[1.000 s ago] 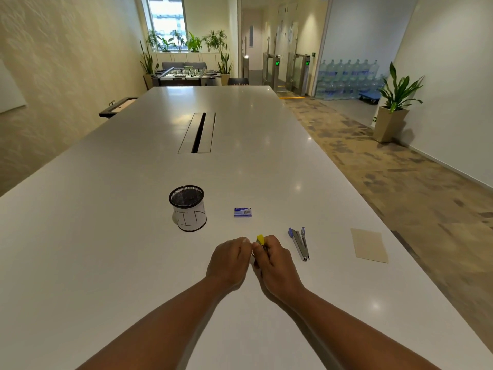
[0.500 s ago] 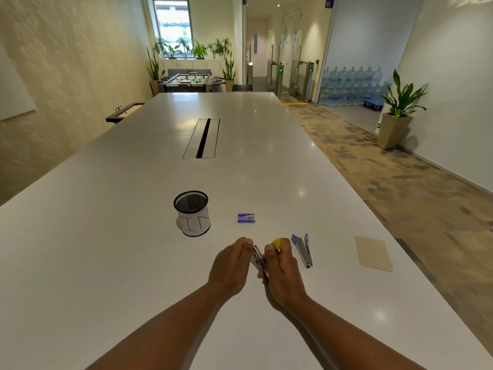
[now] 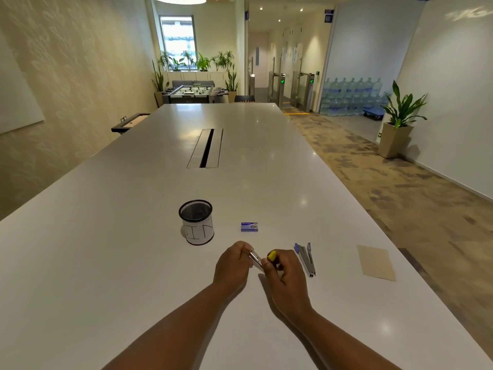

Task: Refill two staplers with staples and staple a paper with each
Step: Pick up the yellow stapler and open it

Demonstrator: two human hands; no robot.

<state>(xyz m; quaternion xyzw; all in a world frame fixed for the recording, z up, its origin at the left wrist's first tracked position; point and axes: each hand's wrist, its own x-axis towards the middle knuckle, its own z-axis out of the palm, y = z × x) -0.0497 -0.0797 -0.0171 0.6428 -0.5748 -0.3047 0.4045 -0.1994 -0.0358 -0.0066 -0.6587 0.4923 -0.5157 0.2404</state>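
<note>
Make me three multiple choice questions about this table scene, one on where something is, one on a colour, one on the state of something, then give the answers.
1. Where does the staple box lie?
A. Inside the mesh cup
B. On the table, right of the mesh cup
C. On top of the paper

2. What colour is the end of the stapler held in the hands?
A. Yellow
B. Red
C. Green

3. What is the state of the blue stapler?
A. Held in the left hand
B. Standing in the cup
C. Lying untouched on the table

Answers:
1 B, the box sits on the table, apart from the mesh cup, to its right.
2 A, a yellow tip shows on the held stapler between the left hand and right hand.
3 C, it lies flat between the right hand and the paper, no hand on it.
</note>
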